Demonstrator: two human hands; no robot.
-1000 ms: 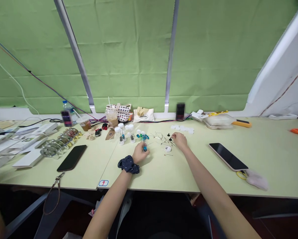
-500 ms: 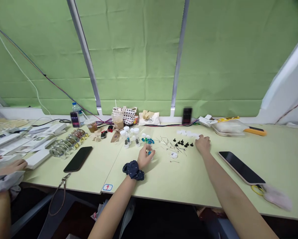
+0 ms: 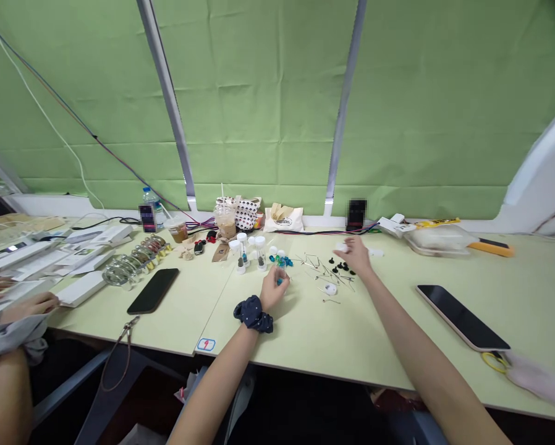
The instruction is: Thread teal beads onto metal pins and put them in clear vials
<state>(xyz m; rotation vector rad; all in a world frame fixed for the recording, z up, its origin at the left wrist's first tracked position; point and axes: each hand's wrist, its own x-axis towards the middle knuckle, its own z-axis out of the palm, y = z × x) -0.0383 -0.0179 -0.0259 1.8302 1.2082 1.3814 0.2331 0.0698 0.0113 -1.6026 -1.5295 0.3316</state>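
Where the hands are: both forearms reach over a pale green desk, and both hands are to the right of a cluster of small clear vials with white caps.

Left hand: it is closest to the vials, just beyond them to the right, with a navy dotted scrunchie around the wrist.

Left fingers: curled inward and nearly closed, they pinch a small teal piece, of which only a sliver shows at the fingertips.

Right hand: it is farther right of the vials, raised slightly and a little blurred, with its fingertips reaching toward a small white piece.

Right fingers: partly spread; they are touching or nearly touching the white piece, but whether they have hold of it cannot be told.

Parts between the hands: right of the vials lie teal beads, thin metal pins, black knobs and a white disc.

Farther along the desk: left of the vials lie a black phone and glass bangles; far right of them lies a second phone.

Another person: well left of the vials, a co-worker's hand rests near white boxes.
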